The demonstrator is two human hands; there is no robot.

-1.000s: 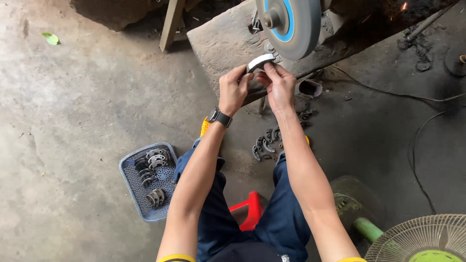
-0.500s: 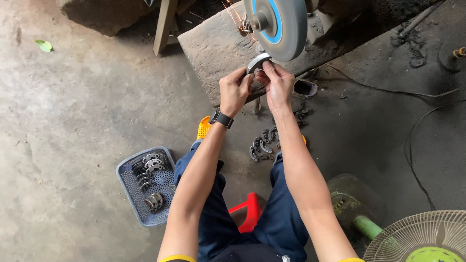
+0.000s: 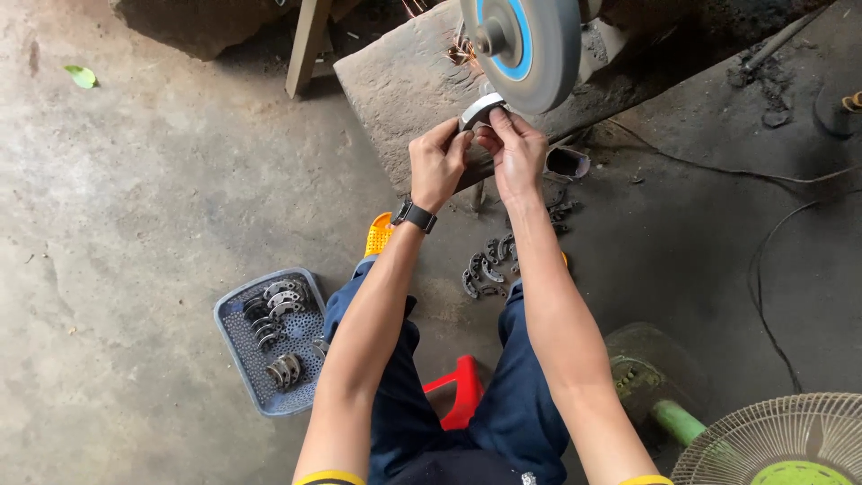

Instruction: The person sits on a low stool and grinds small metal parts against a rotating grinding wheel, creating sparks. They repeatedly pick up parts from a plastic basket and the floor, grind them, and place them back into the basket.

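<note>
Pressing curved metal piece (image 3: 479, 110) to lower rim of spinning grinding wheel (image 3: 530, 49), top centre of frame; sparks at wheel's left. Left hand (image 3: 437, 166), wristwatch (image 3: 414, 216) on wrist, and right hand (image 3: 514, 153) both pinch piece between fingertips. Grey perforated basket (image 3: 242, 346) of similar pieces sits lower left. Loose pile of pieces (image 3: 485, 269) on floor between knees. Fan (image 3: 781, 445) lower right.

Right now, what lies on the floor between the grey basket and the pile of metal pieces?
Head view: the person's left leg, crossing between grey basket and metal pieces.
</note>
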